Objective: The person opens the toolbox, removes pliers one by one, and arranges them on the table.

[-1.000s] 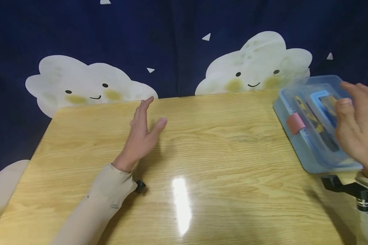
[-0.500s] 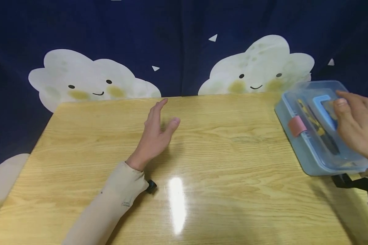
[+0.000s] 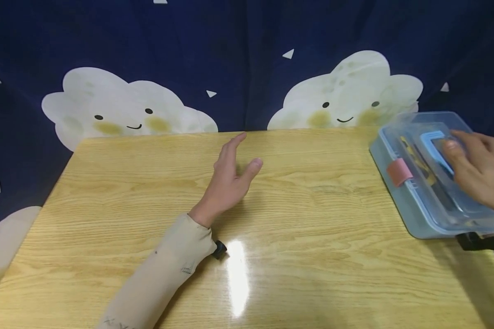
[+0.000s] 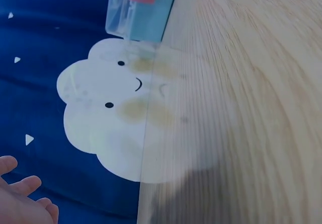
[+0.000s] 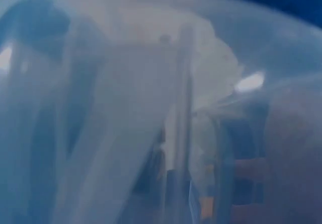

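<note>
A light-blue plastic storage box with a see-through lid and a pink latch stands on the table's right side. Set in the lid is a pale blue handle. Over the lid hovers my right hand, its slightly bent thumb and fingers overlapping the handle. Yellow-and-black items show through the lid. My left hand is held above the middle of the table, thumb spread, fingers loosely extended and holding nothing. In the right wrist view, the blurred clear lid fills most of the picture.
The wooden table has its back edge against a dark blue curtain printed with white clouds. A bright light reflection lies near the table's front. A black wrist camera mount sits close by the box's front corner.
My left hand has drifted right across the table. The right hand has shifted slightly left and down over the handle, with its fingers a little more bent. The box stays in place.
</note>
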Demonstrator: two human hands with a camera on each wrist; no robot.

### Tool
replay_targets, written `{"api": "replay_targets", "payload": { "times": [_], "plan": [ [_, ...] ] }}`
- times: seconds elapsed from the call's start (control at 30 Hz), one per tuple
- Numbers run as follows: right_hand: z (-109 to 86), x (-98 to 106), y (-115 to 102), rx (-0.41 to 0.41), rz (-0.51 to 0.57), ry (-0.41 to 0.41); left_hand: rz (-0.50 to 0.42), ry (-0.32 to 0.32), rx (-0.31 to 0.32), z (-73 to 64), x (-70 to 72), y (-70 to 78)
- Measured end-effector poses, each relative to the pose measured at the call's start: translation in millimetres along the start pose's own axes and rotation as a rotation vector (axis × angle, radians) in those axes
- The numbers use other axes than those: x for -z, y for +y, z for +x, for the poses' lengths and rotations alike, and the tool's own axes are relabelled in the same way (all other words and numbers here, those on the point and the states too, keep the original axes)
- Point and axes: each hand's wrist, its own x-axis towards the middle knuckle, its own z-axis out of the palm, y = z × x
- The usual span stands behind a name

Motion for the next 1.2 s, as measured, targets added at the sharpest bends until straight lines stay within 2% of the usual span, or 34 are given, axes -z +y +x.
{"api": "replay_targets", "payload": {
  "times": [0.13,0.3,0.47,0.73,0.8,0.9,1.03,1.2],
  "plan": [
    [2.8,-3.2,10.9,0.007,0.066,0.044,-0.015,-0.010,0.005,3.1,-8.9,3.7],
    [10.4,-5.3,21.5,-0.050,0.045,0.030,-0.038,-0.015,0.004,5.3,-20.5,5.8],
    [15.3,-6.7,26.5,-0.014,0.085,0.074,-0.050,-0.018,0.000,7.7,-30.1,9.1],
    [18.3,-7.6,34.6,-0.017,0.015,0.046,-0.058,-0.063,0.002,14.1,-47.0,18.3],
    [23.4,-9.1,40.2,-0.006,0.013,0.050,-0.057,-0.082,-0.005,15.2,-51.3,20.2],
    [30.0,-8.3,52.9,-0.003,-0.007,0.012,-0.062,-0.107,-0.013,16.7,-57.8,23.0],
    [32.6,-6.2,60.0,-0.039,0.017,-0.045,-0.061,-0.136,-0.022,19.2,-65.9,25.9],
    [33.3,-9.1,55.1,-0.074,0.107,-0.037,-0.056,-0.175,-0.038,21.3,-74.9,27.6]
  ]
}}
